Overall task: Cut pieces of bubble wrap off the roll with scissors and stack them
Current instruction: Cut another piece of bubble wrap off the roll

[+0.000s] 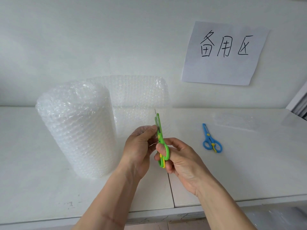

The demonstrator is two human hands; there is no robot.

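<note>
A large roll of clear bubble wrap (76, 128) stands upright on the white table (249, 171), left of centre. A loose sheet of bubble wrap (137, 97) unrolls from it to the right and leans against the wall. My left hand (139, 146) pinches the near edge of that sheet. My right hand (179, 156) holds green scissors (160, 140) with fingers through the handles, blades pointing up beside the left fingertips at the sheet's edge. A faint flat stack of cut bubble wrap pieces (234, 121) lies at the back right of the table.
Blue scissors (211, 140) lie on the table right of my hands. A white paper sign with handwritten characters (226, 52) hangs on the wall. A seam (171, 188) runs between two table panels; the front edge is near.
</note>
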